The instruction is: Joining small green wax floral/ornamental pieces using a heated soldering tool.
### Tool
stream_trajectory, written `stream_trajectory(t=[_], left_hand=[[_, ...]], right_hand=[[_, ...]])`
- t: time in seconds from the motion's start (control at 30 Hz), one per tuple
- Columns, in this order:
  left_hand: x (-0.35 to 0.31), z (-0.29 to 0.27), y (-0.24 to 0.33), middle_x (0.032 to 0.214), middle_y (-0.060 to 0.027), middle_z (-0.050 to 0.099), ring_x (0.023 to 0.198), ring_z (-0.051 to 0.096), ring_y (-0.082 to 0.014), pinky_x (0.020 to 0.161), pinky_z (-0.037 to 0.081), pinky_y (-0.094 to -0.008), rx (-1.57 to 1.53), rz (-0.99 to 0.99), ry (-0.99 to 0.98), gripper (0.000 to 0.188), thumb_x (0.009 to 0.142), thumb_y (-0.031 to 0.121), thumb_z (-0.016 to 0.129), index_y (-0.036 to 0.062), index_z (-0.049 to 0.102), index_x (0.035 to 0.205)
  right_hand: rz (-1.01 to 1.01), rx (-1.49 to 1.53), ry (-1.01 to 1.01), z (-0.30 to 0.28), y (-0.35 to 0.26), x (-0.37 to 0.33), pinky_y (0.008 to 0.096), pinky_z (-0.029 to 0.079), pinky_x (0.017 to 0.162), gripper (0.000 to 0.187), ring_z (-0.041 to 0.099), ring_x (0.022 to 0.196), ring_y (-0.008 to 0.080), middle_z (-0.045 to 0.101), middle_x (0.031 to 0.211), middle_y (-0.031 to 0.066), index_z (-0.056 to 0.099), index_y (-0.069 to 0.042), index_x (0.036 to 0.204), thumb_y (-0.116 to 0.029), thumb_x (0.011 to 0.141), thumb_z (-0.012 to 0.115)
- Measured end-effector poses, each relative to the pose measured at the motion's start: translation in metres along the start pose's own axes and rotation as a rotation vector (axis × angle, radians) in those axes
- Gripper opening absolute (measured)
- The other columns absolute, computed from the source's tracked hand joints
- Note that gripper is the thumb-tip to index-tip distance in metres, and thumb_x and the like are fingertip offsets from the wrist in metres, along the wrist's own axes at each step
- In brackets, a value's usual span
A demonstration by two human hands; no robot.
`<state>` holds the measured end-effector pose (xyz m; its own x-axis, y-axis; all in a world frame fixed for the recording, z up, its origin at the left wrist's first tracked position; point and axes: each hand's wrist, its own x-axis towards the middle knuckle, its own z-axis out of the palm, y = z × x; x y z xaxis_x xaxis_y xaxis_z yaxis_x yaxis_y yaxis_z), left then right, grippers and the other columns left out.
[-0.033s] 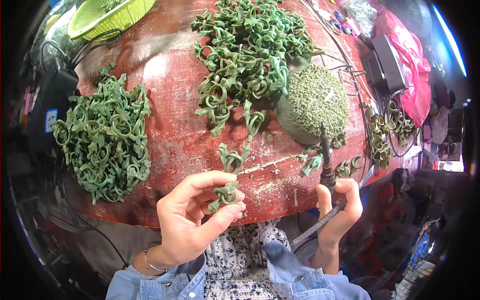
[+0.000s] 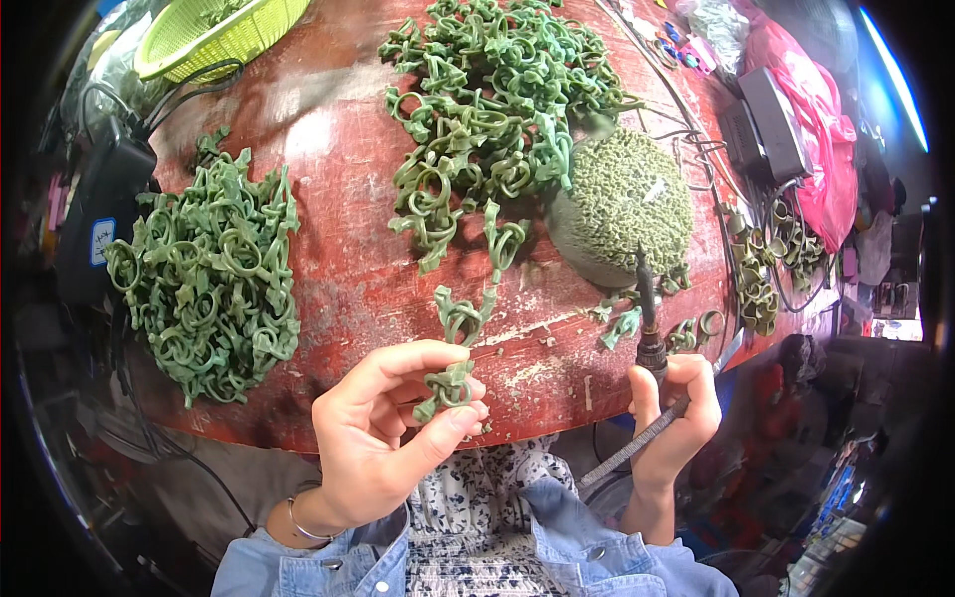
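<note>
My left hand pinches a small green wax ring between thumb and fingertips, just above the table's near edge. A second green ring lies right beyond those fingertips. My right hand is closed around a black soldering-iron-like pen with a grey braided cord. Its dark tip points away from me, at the near edge of a round mound covered in green crumbs; whether it touches cannot be made out. Small green scraps lie left of the pen.
The red worn table carries a large heap of green rings at the back and another pile at left. A yellow-green basket stands far left. Grey boxes, a pink bag and wires line the right side.
</note>
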<state>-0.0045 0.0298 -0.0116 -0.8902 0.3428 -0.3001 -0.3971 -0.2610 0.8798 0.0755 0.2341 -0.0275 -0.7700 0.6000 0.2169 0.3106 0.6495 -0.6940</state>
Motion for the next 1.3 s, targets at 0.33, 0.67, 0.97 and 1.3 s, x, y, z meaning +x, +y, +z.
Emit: stream_trajectory(t=[0.33,0.67,0.97,1.3], left_hand=[[-0.002,-0.001,-0.002,0.087,-0.0136,0.057,0.074,0.061,-0.0193,0.063,0.055,-0.0301,0.02,0.053,-0.007,0.033,0.077,-0.002,0.058,-0.0047,0.047,0.108],[0.002,-0.008,-0.013,0.091,-0.0125,0.052,0.078,0.061,-0.0188,0.064,0.055,-0.0291,0.164,0.213,-0.075,0.035,0.076,-0.007,0.058,-0.0073,0.046,0.109],[0.001,-0.007,-0.018,0.092,-0.0045,0.056,0.08,0.056,-0.007,0.06,0.05,-0.0168,0.137,0.221,0.031,0.037,0.072,0.0,0.068,0.0018,0.057,0.107],[0.001,-0.01,-0.009,0.097,-0.0108,0.05,0.084,0.061,-0.0181,0.076,0.052,-0.028,0.187,0.177,-0.057,0.036,0.074,-0.012,0.06,-0.0087,0.049,0.107]], right_hand=[[0.006,-0.048,0.015,0.0,-0.004,-0.001,0.0253,0.039,0.054,0.032,0.046,0.057,0.0171,0.05,0.068,0.0083,0.049,-0.001,0.076,-0.004,0.062,0.078],[-0.035,0.216,0.017,-0.004,-0.009,-0.014,0.0279,0.04,0.058,0.028,0.049,0.064,0.0173,0.052,0.071,0.0096,0.046,0.001,0.077,-0.013,0.072,0.07],[-0.236,0.269,-0.31,0.007,-0.009,-0.042,0.0279,0.044,0.05,0.037,0.056,0.057,0.0202,0.059,0.07,0.0137,0.053,0.001,0.083,-0.02,0.065,0.077],[-0.318,0.222,-0.352,0.01,-0.009,-0.037,0.027,0.045,0.047,0.038,0.058,0.055,0.0209,0.059,0.069,0.0147,0.053,0.001,0.083,-0.02,0.064,0.078]])
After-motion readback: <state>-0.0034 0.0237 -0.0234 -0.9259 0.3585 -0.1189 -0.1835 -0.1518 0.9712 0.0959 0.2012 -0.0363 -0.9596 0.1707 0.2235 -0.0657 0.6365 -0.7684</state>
